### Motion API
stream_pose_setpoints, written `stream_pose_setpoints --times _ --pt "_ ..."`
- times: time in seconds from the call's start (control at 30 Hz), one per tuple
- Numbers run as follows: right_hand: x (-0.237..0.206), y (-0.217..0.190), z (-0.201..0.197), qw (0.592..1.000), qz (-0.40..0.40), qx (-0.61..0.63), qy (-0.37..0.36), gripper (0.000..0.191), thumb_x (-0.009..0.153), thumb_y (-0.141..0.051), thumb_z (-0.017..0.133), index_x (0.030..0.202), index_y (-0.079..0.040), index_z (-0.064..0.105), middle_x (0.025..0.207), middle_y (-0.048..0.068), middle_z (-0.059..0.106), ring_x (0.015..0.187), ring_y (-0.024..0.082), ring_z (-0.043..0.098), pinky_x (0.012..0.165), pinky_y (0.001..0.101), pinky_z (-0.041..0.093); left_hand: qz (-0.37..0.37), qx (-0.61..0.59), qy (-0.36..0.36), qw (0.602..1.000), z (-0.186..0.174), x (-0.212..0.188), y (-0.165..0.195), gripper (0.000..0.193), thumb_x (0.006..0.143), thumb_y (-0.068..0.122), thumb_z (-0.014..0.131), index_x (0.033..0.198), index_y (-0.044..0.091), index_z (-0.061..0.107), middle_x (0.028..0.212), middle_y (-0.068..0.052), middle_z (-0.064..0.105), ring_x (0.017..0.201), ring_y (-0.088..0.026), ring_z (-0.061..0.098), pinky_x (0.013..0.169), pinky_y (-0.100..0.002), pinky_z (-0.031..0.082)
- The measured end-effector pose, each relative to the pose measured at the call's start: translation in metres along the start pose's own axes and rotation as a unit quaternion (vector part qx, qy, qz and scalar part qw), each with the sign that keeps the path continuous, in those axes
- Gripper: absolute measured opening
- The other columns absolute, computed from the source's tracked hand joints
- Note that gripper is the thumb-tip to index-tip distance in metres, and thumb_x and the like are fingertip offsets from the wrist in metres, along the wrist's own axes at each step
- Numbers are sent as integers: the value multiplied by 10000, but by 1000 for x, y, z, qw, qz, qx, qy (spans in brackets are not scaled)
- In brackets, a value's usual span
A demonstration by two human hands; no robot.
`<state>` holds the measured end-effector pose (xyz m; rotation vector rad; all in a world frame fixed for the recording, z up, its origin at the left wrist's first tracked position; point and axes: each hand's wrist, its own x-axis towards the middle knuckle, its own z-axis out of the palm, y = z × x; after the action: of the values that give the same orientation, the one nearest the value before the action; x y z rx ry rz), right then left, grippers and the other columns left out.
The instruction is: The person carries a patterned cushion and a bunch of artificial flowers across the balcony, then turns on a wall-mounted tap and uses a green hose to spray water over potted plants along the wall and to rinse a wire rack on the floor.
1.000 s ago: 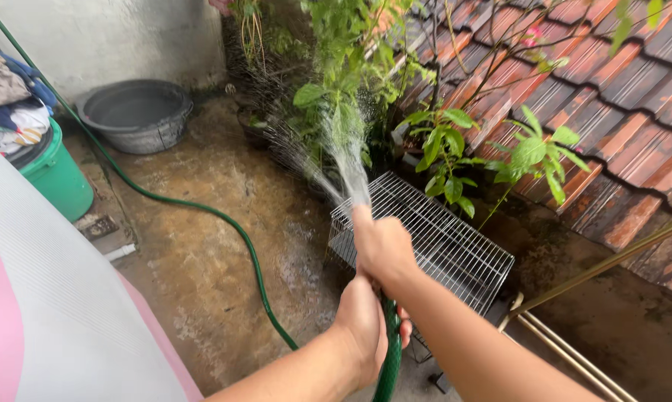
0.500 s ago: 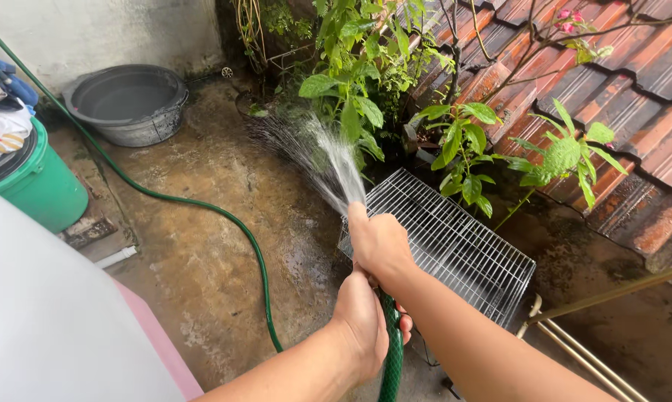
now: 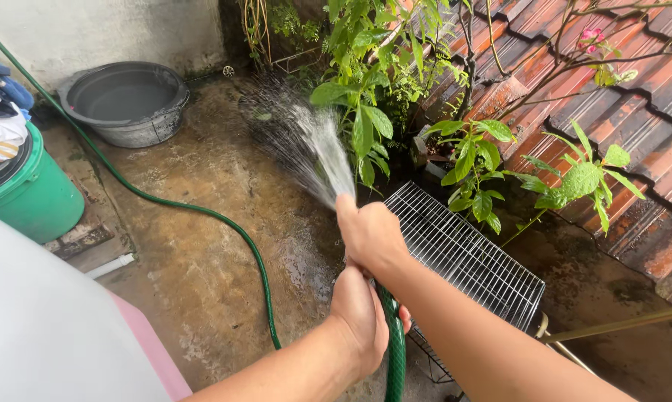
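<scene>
My right hand point(image 3: 369, 234) grips the end of a green garden hose point(image 3: 392, 342), with the thumb over the nozzle. A fan of water sprays point(image 3: 306, 145) up and away from it towards the wet concrete and the leafy plants point(image 3: 366, 97). My left hand point(image 3: 358, 313) holds the same hose just behind the right hand. The hose loops back over the ground point(image 3: 202, 212) to the far left. A wire metal rack point(image 3: 462, 257) lies on the ground just right of my hands.
A grey plastic basin point(image 3: 128, 104) stands at the back by the wall. At the left edge stands a green bucket point(image 3: 34, 197) with clothes on top. Red roof tiles point(image 3: 626, 112) slope on the right. A white and pink surface point(image 3: 53, 327) fills the lower left.
The view has shifted right and down, so the basin and bucket sit further right in frame. The spray now points more to the left, over the wet concrete. Both hands keep their grip.
</scene>
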<state>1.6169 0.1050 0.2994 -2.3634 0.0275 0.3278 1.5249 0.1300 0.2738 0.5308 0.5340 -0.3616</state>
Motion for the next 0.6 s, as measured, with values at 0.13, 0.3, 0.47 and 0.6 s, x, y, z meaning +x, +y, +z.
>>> stream_pose_setpoints --times 0.13,0.3,0.47,0.6 --pt "7 -3 8 999 28 -21 -11 706 872 -510 445 716 125 712 752 296 713 824 423 735 870 465 538 -11 -5 8 1000 -6 -2 1 433 1018 437 313 866 98 535 679 -58 546 522 -193 491 511 -354 404" --pt "13 -2 13 999 38 -1 -6 700 877 -501 437 722 130 697 738 292 721 806 418 755 860 468 559 -23 16 -3 1000 -11 8 15 427 1020 433 313 858 98 522 673 -57 528 525 -193 489 519 -356 407" --pt "15 7 3 996 83 22 15 712 878 -521 446 708 116 712 734 264 745 789 384 760 854 445 554 -70 62 -20 995 -9 9 14 440 1018 427 287 824 100 508 646 -51 500 513 -191 485 514 -349 405" --pt "17 19 -18 992 101 40 60 715 884 -521 432 709 108 725 722 266 740 776 378 755 823 448 554 -104 105 -45 988 7 17 11 494 1034 478 265 790 98 464 635 -44 472 515 -179 482 515 -336 400"
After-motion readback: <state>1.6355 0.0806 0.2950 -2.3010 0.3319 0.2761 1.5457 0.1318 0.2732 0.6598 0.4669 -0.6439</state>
